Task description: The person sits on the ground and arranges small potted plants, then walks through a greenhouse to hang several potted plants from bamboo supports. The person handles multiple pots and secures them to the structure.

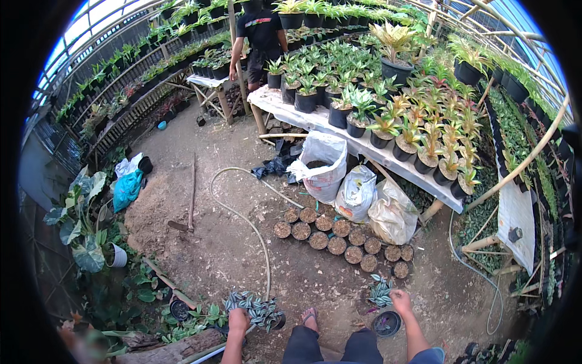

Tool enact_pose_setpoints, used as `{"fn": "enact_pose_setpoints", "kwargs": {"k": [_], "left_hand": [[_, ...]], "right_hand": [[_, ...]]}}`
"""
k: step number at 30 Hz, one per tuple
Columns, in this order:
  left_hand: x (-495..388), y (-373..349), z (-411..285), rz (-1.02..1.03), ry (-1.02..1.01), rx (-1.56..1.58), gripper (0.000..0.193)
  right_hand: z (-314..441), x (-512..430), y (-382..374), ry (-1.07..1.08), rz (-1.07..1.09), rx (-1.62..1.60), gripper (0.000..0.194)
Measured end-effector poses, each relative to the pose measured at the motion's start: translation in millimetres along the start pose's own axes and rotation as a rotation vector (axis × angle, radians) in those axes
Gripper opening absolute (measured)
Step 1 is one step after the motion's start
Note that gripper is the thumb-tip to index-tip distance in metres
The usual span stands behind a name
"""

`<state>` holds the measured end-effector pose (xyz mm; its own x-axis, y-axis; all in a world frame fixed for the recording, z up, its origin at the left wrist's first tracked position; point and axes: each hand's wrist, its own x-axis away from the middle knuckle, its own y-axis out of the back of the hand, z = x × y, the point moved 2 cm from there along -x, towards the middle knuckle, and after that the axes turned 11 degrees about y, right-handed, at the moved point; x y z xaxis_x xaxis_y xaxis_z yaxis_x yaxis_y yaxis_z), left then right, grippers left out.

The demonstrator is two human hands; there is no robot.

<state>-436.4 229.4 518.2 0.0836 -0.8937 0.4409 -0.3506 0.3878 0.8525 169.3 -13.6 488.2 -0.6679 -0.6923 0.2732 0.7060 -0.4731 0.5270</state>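
My left hand (238, 321) reaches into the leaves of a potted plant with silver-striped foliage (263, 311), which looks like a wandering dude. Leaves hide its fingertips, so whether it grips a stem is unclear. My right hand (400, 300), fingers curled in, is beside a small heap of similar striped cuttings (380, 290) on the soil. Anything pinched in it is too small to make out. Just below that hand stands a black plastic pot (386, 324) with dark contents and a few purple bits.
Several soil-filled black pots (337, 245) stand ahead, before three sacks (323, 170). A hose (245, 218) curves across the dirt floor, with a hoe (192, 195) farther left. Potted plants crowd a bench (309, 119); another person (259, 36) stands behind it. A log (173, 348) lies lower left.
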Motion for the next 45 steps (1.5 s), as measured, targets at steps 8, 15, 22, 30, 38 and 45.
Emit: {"fn": "enact_pose_setpoints", "kwargs": {"k": [8,15,22,30,38,45], "left_hand": [[11,8,116,0.009,0.319,0.131,0.029],[3,2,180,0.012,0.392,0.373,0.024],[7,9,183,-0.027,0.470,0.681,0.030],[-17,9,145,-0.076,0.841,1.082,0.011],[-31,9,107,-0.191,0.998,1.139,0.027],[-34,-6,90,-0.199,1.093,1.420,0.024]], "right_hand": [[-4,-6,17,-0.037,-0.102,0.112,0.018],[-29,-31,25,-0.188,-0.179,0.052,0.023],[-19,-64,27,-0.350,-0.135,-0.260,0.018],[15,-116,-3,-0.558,-0.006,-0.243,0.009],[76,-199,-32,-0.479,0.163,-0.222,0.009],[108,-246,-58,-0.429,0.161,-0.110,0.031]]}}
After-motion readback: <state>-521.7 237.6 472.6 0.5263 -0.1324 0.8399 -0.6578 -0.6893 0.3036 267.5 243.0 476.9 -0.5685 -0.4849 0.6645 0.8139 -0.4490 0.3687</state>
